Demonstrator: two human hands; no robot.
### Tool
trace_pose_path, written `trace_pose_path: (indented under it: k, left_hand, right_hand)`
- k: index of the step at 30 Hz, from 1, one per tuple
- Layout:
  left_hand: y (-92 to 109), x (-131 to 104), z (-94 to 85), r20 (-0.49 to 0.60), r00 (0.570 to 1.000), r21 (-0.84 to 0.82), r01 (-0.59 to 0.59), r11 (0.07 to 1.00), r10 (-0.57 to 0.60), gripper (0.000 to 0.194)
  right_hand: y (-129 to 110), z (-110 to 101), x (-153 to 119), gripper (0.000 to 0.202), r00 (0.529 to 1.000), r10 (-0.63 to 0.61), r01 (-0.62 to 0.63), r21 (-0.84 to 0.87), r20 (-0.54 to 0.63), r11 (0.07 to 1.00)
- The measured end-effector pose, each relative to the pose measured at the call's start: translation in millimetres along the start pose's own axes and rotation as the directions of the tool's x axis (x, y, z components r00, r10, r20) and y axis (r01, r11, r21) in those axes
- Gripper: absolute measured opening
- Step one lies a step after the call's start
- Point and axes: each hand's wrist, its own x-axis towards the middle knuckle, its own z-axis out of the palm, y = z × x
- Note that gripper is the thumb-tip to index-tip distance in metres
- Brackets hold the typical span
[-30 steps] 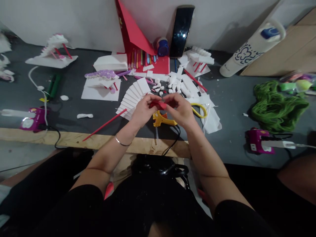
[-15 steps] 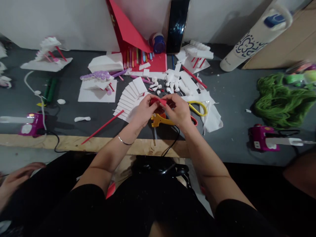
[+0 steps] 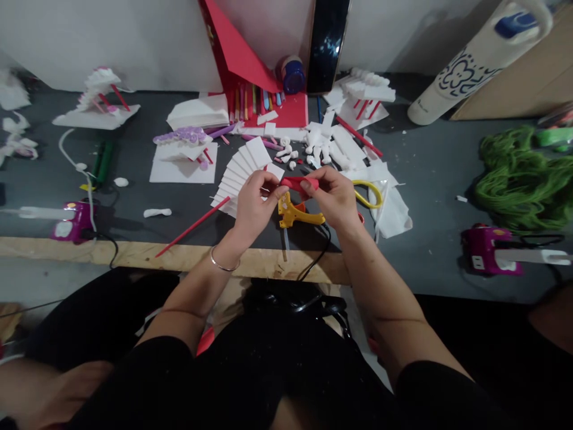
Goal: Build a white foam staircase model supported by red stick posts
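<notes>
Above the table's front part, a short red strip (image 3: 296, 183), possibly paper, is stretched between my hands. My left hand (image 3: 257, 203) pinches its left end with thumb and fingertips. Its right end is gripped by the thumb and fingers of my right hand (image 3: 335, 200). Just below the strip lies a yellow glue gun (image 3: 302, 215) with a clear glue stick and a black cord. A yellow-handled pair of scissors (image 3: 370, 194) rests partly behind my right hand. White stepped pieces (image 3: 237, 173) fan out beyond my left hand, and a thin red stick (image 3: 192, 227) lies nearer me.
Small paper models (image 3: 179, 149) stand at the back. White clay bits (image 3: 317, 143), a red folder (image 3: 250, 54), a phone (image 3: 329, 45) and a bottle (image 3: 456, 77) lie beyond my hands. Green yarn (image 3: 523, 179) and a purple glue gun (image 3: 490, 251) are rightward. A neighbour's hand (image 3: 67, 388) shows lower left.
My hands have moved apart, and the red piece, curled before, is now drawn out straighter between them. The whole view has shifted slightly. At lower left the neighbour's hand has moved nearer me.
</notes>
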Motion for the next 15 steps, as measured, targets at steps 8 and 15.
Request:
trace_pose_path:
  k: [8, 15]
  left_hand:
    - [-2.6, -0.3, 10.2, 0.082, 0.979, -0.245, 0.202, 0.948, -0.188, 0.043]
    - [-8.5, 5.3, 25.5, 0.115, 0.973, -0.325, 0.225, 0.919, -0.198, 0.037]
  right_hand:
    - [4.0, 1.9, -6.3, 0.038, 0.995, -0.104, 0.103, -0.081, -0.011, 0.991]
    - [7.8, 0.1, 1.9, 0.057, 0.997, -0.030, 0.031, 0.012, -0.074, 0.999]
